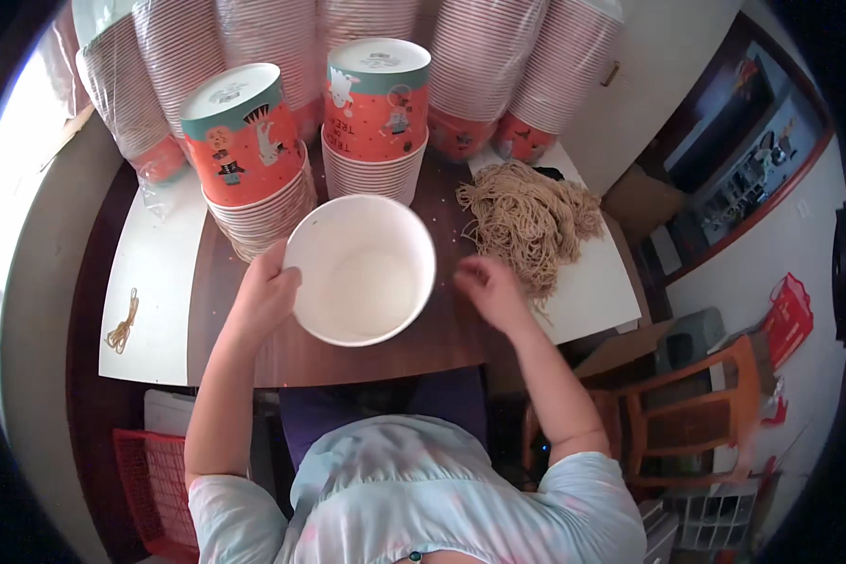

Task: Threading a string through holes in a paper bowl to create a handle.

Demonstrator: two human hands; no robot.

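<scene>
My left hand [271,293] is closed on the left side of a white paper bucket [362,268], the thumb over its rim. The bucket is tilted so that its bare white inside faces me. Just right of it is my right hand [489,289], apart from the rim, fingers curled together; whatever they hold is too small to make out. Beyond that hand lies a heap of tan cords [526,216]. Behind the bucket stand two upside-down stacks of orange and green printed buckets, a left stack [244,155] with cords along its rims and a right stack [376,117].
Tall plastic-wrapped bucket stacks [479,56] line the back of the brown and white table [338,362]. A small cord bundle [124,321] lies at the left. A wooden chair [691,414] stands right of me, a red basket [155,489] below left.
</scene>
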